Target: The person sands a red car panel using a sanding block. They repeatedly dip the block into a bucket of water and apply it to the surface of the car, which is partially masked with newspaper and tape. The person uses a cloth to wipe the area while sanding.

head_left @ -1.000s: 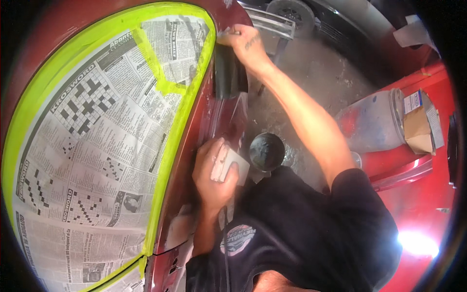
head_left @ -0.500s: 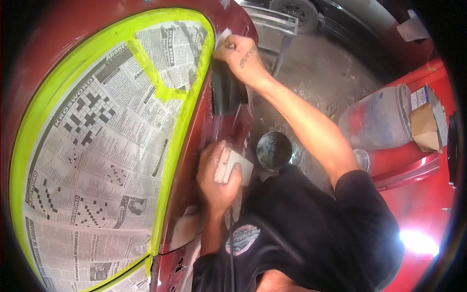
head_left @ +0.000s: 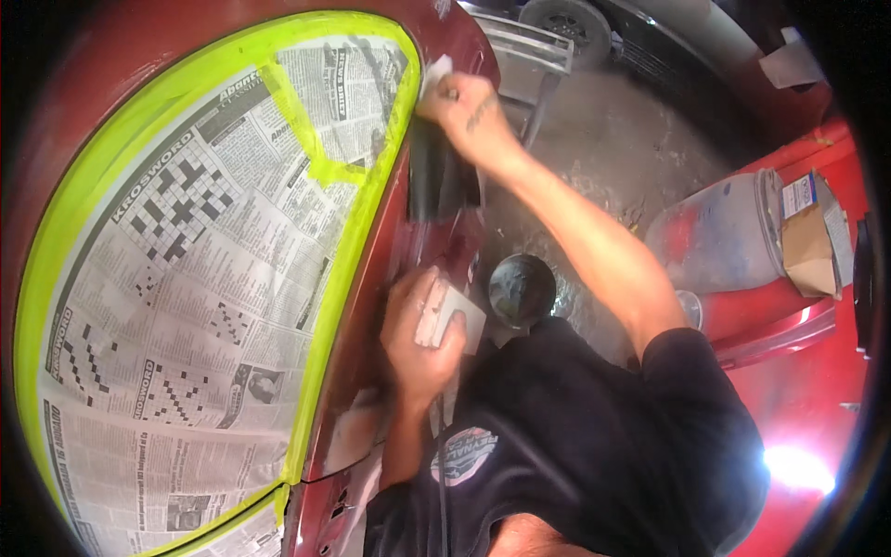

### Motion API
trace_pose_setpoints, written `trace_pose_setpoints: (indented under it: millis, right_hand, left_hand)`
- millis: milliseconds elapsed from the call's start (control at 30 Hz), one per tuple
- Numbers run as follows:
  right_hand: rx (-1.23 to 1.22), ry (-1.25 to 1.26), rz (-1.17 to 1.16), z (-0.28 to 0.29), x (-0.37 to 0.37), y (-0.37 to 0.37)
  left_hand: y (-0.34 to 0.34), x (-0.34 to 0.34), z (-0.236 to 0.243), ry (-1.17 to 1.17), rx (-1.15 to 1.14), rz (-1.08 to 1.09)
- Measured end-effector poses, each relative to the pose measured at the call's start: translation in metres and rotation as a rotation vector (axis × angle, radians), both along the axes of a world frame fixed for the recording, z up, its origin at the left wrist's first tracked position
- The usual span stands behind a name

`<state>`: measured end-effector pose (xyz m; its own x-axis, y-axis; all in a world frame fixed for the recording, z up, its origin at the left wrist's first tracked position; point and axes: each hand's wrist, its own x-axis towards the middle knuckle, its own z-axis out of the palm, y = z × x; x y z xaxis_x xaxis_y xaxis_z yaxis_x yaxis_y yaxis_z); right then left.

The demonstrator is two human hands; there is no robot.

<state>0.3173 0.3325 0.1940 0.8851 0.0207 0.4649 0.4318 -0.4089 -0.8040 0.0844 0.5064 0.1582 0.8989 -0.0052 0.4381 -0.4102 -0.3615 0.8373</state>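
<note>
My right hand is closed on a small white piece, cloth or paper. It holds the piece against the dark red car body, just beside the rounded corner of the masked window. My left hand grips a pale rectangular block with a worn, stained edge, close to the car's side. Newspaper covers the window, bordered by bright yellow-green masking tape. Below my right hand, a black patch shows on the dark red body panel.
A dark round bucket stands on the wet-looking floor near my left hand. At right, a cloudy plastic container and a brown paper bag rest on a red surface. A metal frame and a vehicle wheel are farther off.
The whole view has shifted slightly. My right hand remains at the window corner with the white piece, a little lower along the tape edge. My left hand keeps its hold on the block.
</note>
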Motion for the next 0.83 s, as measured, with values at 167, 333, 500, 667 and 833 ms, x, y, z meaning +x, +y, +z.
trace_pose_setpoints:
  millis: [167, 333, 500, 667, 833]
  right_hand:
    - [0.101, 0.125, -0.112, 0.022, 0.014, -0.005]
    - [0.03, 0.085, -0.101, 0.011, -0.01, 0.007]
    - [0.019, 0.002, -0.113, 0.017, 0.016, -0.002]
    - [0.053, 0.018, -0.117, 0.012, 0.0, 0.004]
    - [-0.006, -0.053, -0.1, 0.009, 0.019, -0.005]
  left_hand:
    - [0.0, -0.001, -0.001, 0.007, -0.055, -0.014]
    - [0.0, 0.002, 0.0, -0.014, -0.03, -0.002]
    - [-0.001, 0.001, -0.001, 0.024, -0.077, -0.017]
    - [-0.001, 0.002, 0.003, -0.032, 0.002, -0.008]
    - [0.0, 0.002, 0.002, -0.004, -0.015, 0.012]
